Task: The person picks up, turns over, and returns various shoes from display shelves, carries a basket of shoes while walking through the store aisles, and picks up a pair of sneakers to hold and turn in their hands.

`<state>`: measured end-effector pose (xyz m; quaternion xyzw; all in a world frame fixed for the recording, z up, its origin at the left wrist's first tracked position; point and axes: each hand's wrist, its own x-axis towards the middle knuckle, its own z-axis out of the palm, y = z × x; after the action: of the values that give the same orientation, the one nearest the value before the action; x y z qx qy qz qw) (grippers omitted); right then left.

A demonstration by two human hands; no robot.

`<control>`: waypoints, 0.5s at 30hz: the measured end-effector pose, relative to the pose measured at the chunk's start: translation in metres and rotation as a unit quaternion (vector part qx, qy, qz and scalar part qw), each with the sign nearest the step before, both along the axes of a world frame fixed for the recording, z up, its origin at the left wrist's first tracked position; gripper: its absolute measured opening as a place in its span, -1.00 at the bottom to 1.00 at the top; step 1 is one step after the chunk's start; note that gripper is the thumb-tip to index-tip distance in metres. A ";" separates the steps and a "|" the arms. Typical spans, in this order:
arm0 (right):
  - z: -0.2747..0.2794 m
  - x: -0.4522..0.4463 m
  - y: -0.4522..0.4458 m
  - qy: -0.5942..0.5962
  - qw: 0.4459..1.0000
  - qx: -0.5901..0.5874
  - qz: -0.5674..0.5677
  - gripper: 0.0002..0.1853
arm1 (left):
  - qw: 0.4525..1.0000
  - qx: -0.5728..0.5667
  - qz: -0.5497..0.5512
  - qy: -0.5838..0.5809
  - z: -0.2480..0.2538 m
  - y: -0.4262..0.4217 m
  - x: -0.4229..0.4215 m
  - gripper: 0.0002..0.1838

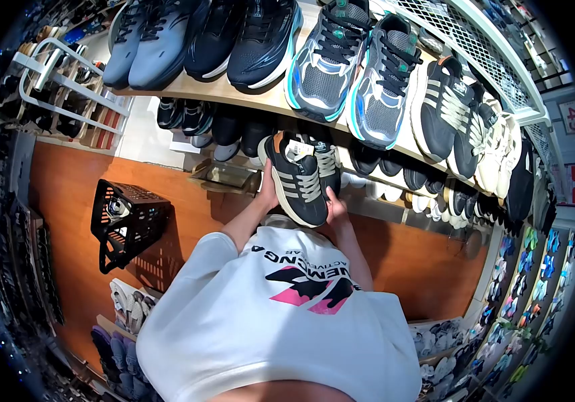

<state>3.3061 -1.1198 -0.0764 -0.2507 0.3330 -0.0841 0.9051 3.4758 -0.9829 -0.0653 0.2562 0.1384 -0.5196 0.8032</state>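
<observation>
In front of my chest is a pair of black sneakers with pale laces. The nearer sneaker (295, 181) has beige side stripes, a brown heel patch and a white tag at its collar. My left hand (268, 187) is closed around the heel side of this shoe. The second sneaker (328, 165) sits just behind and to the right, partly covered by the first. At its toe, my right hand (336, 208) is closed, with the thumb up along the shoe; most of its fingers are hidden.
Above my hands, a wooden shelf (264, 99) carries several pairs of sneakers, including grey-and-silver shoes (381, 84) and black striped shoes (438, 107). Lower shelves hold more footwear. A black shopping basket (133, 218) stands on the brown floor (66, 201) to my left. White mesh rack (488, 47) borders the right.
</observation>
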 end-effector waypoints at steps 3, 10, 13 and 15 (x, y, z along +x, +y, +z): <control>0.015 0.000 0.013 0.026 1.000 -0.006 -0.016 -0.57 | 0.998 0.067 -0.007 -0.013 -0.004 -0.005 0.005 -0.24; 0.011 0.017 -0.003 0.092 0.987 0.106 -0.075 -0.59 | 0.955 0.225 -0.119 -0.153 -0.010 -0.043 0.050 -0.21; 0.013 0.040 -0.005 0.078 0.983 0.122 -0.116 -0.53 | 0.911 0.225 -0.189 -0.290 -0.022 -0.070 0.076 -0.19; 0.014 0.054 -0.008 0.049 0.982 0.128 -0.132 -0.49 | 0.878 0.303 -0.231 -0.291 -0.023 -0.089 0.097 -0.30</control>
<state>3.3601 -1.1283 -0.0619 -0.0906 0.4148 -0.1473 0.8934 3.5723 -1.0717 -0.0886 0.6513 -0.0142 -0.5250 0.5478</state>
